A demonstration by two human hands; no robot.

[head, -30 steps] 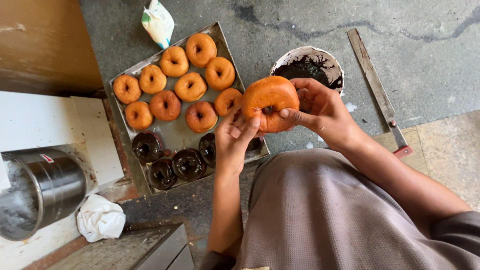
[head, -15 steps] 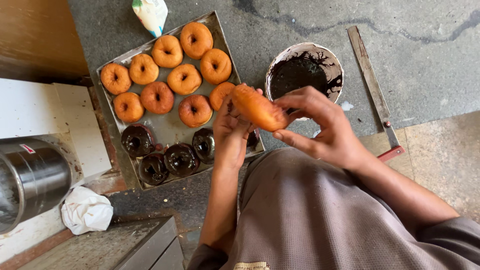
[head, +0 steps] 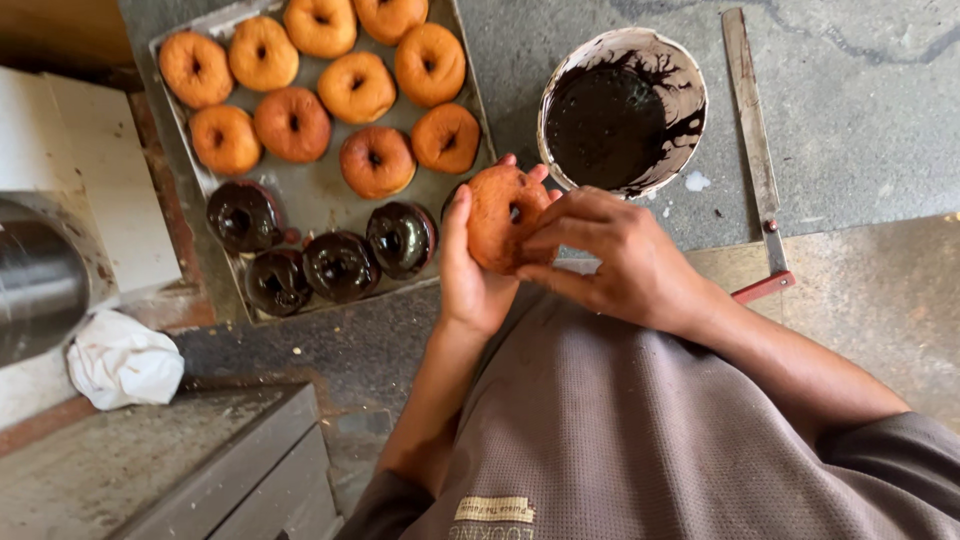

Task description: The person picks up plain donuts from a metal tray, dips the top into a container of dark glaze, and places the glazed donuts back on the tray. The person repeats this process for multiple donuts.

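Observation:
Both my hands hold one plain fried doughnut [head: 497, 215] in front of my chest. My left hand [head: 468, 275] cups it from the left and below, and my right hand [head: 620, 262] pinches its right side with fingers near the hole. Just beyond it stands a white bowl [head: 690, 95] of dark chocolate glaze. To the left lies a metal tray [head: 315, 195] with several plain doughnuts [head: 293, 123] at the back and several chocolate-glazed doughnuts [head: 342, 265] along its near edge.
A long metal spatula with a red handle [head: 752, 140] lies right of the bowl on the grey stone floor. A crumpled white cloth [head: 122, 360] sits at the left, beside a steel cylinder [head: 35, 280] and a white block [head: 100, 180]. A grey metal box [head: 180, 460] is at the lower left.
The doughnut came down from raised and flat-on to a lower, tilted hold nearer the bowl. My right hand shifted over its side. The view moved closer to the tray.

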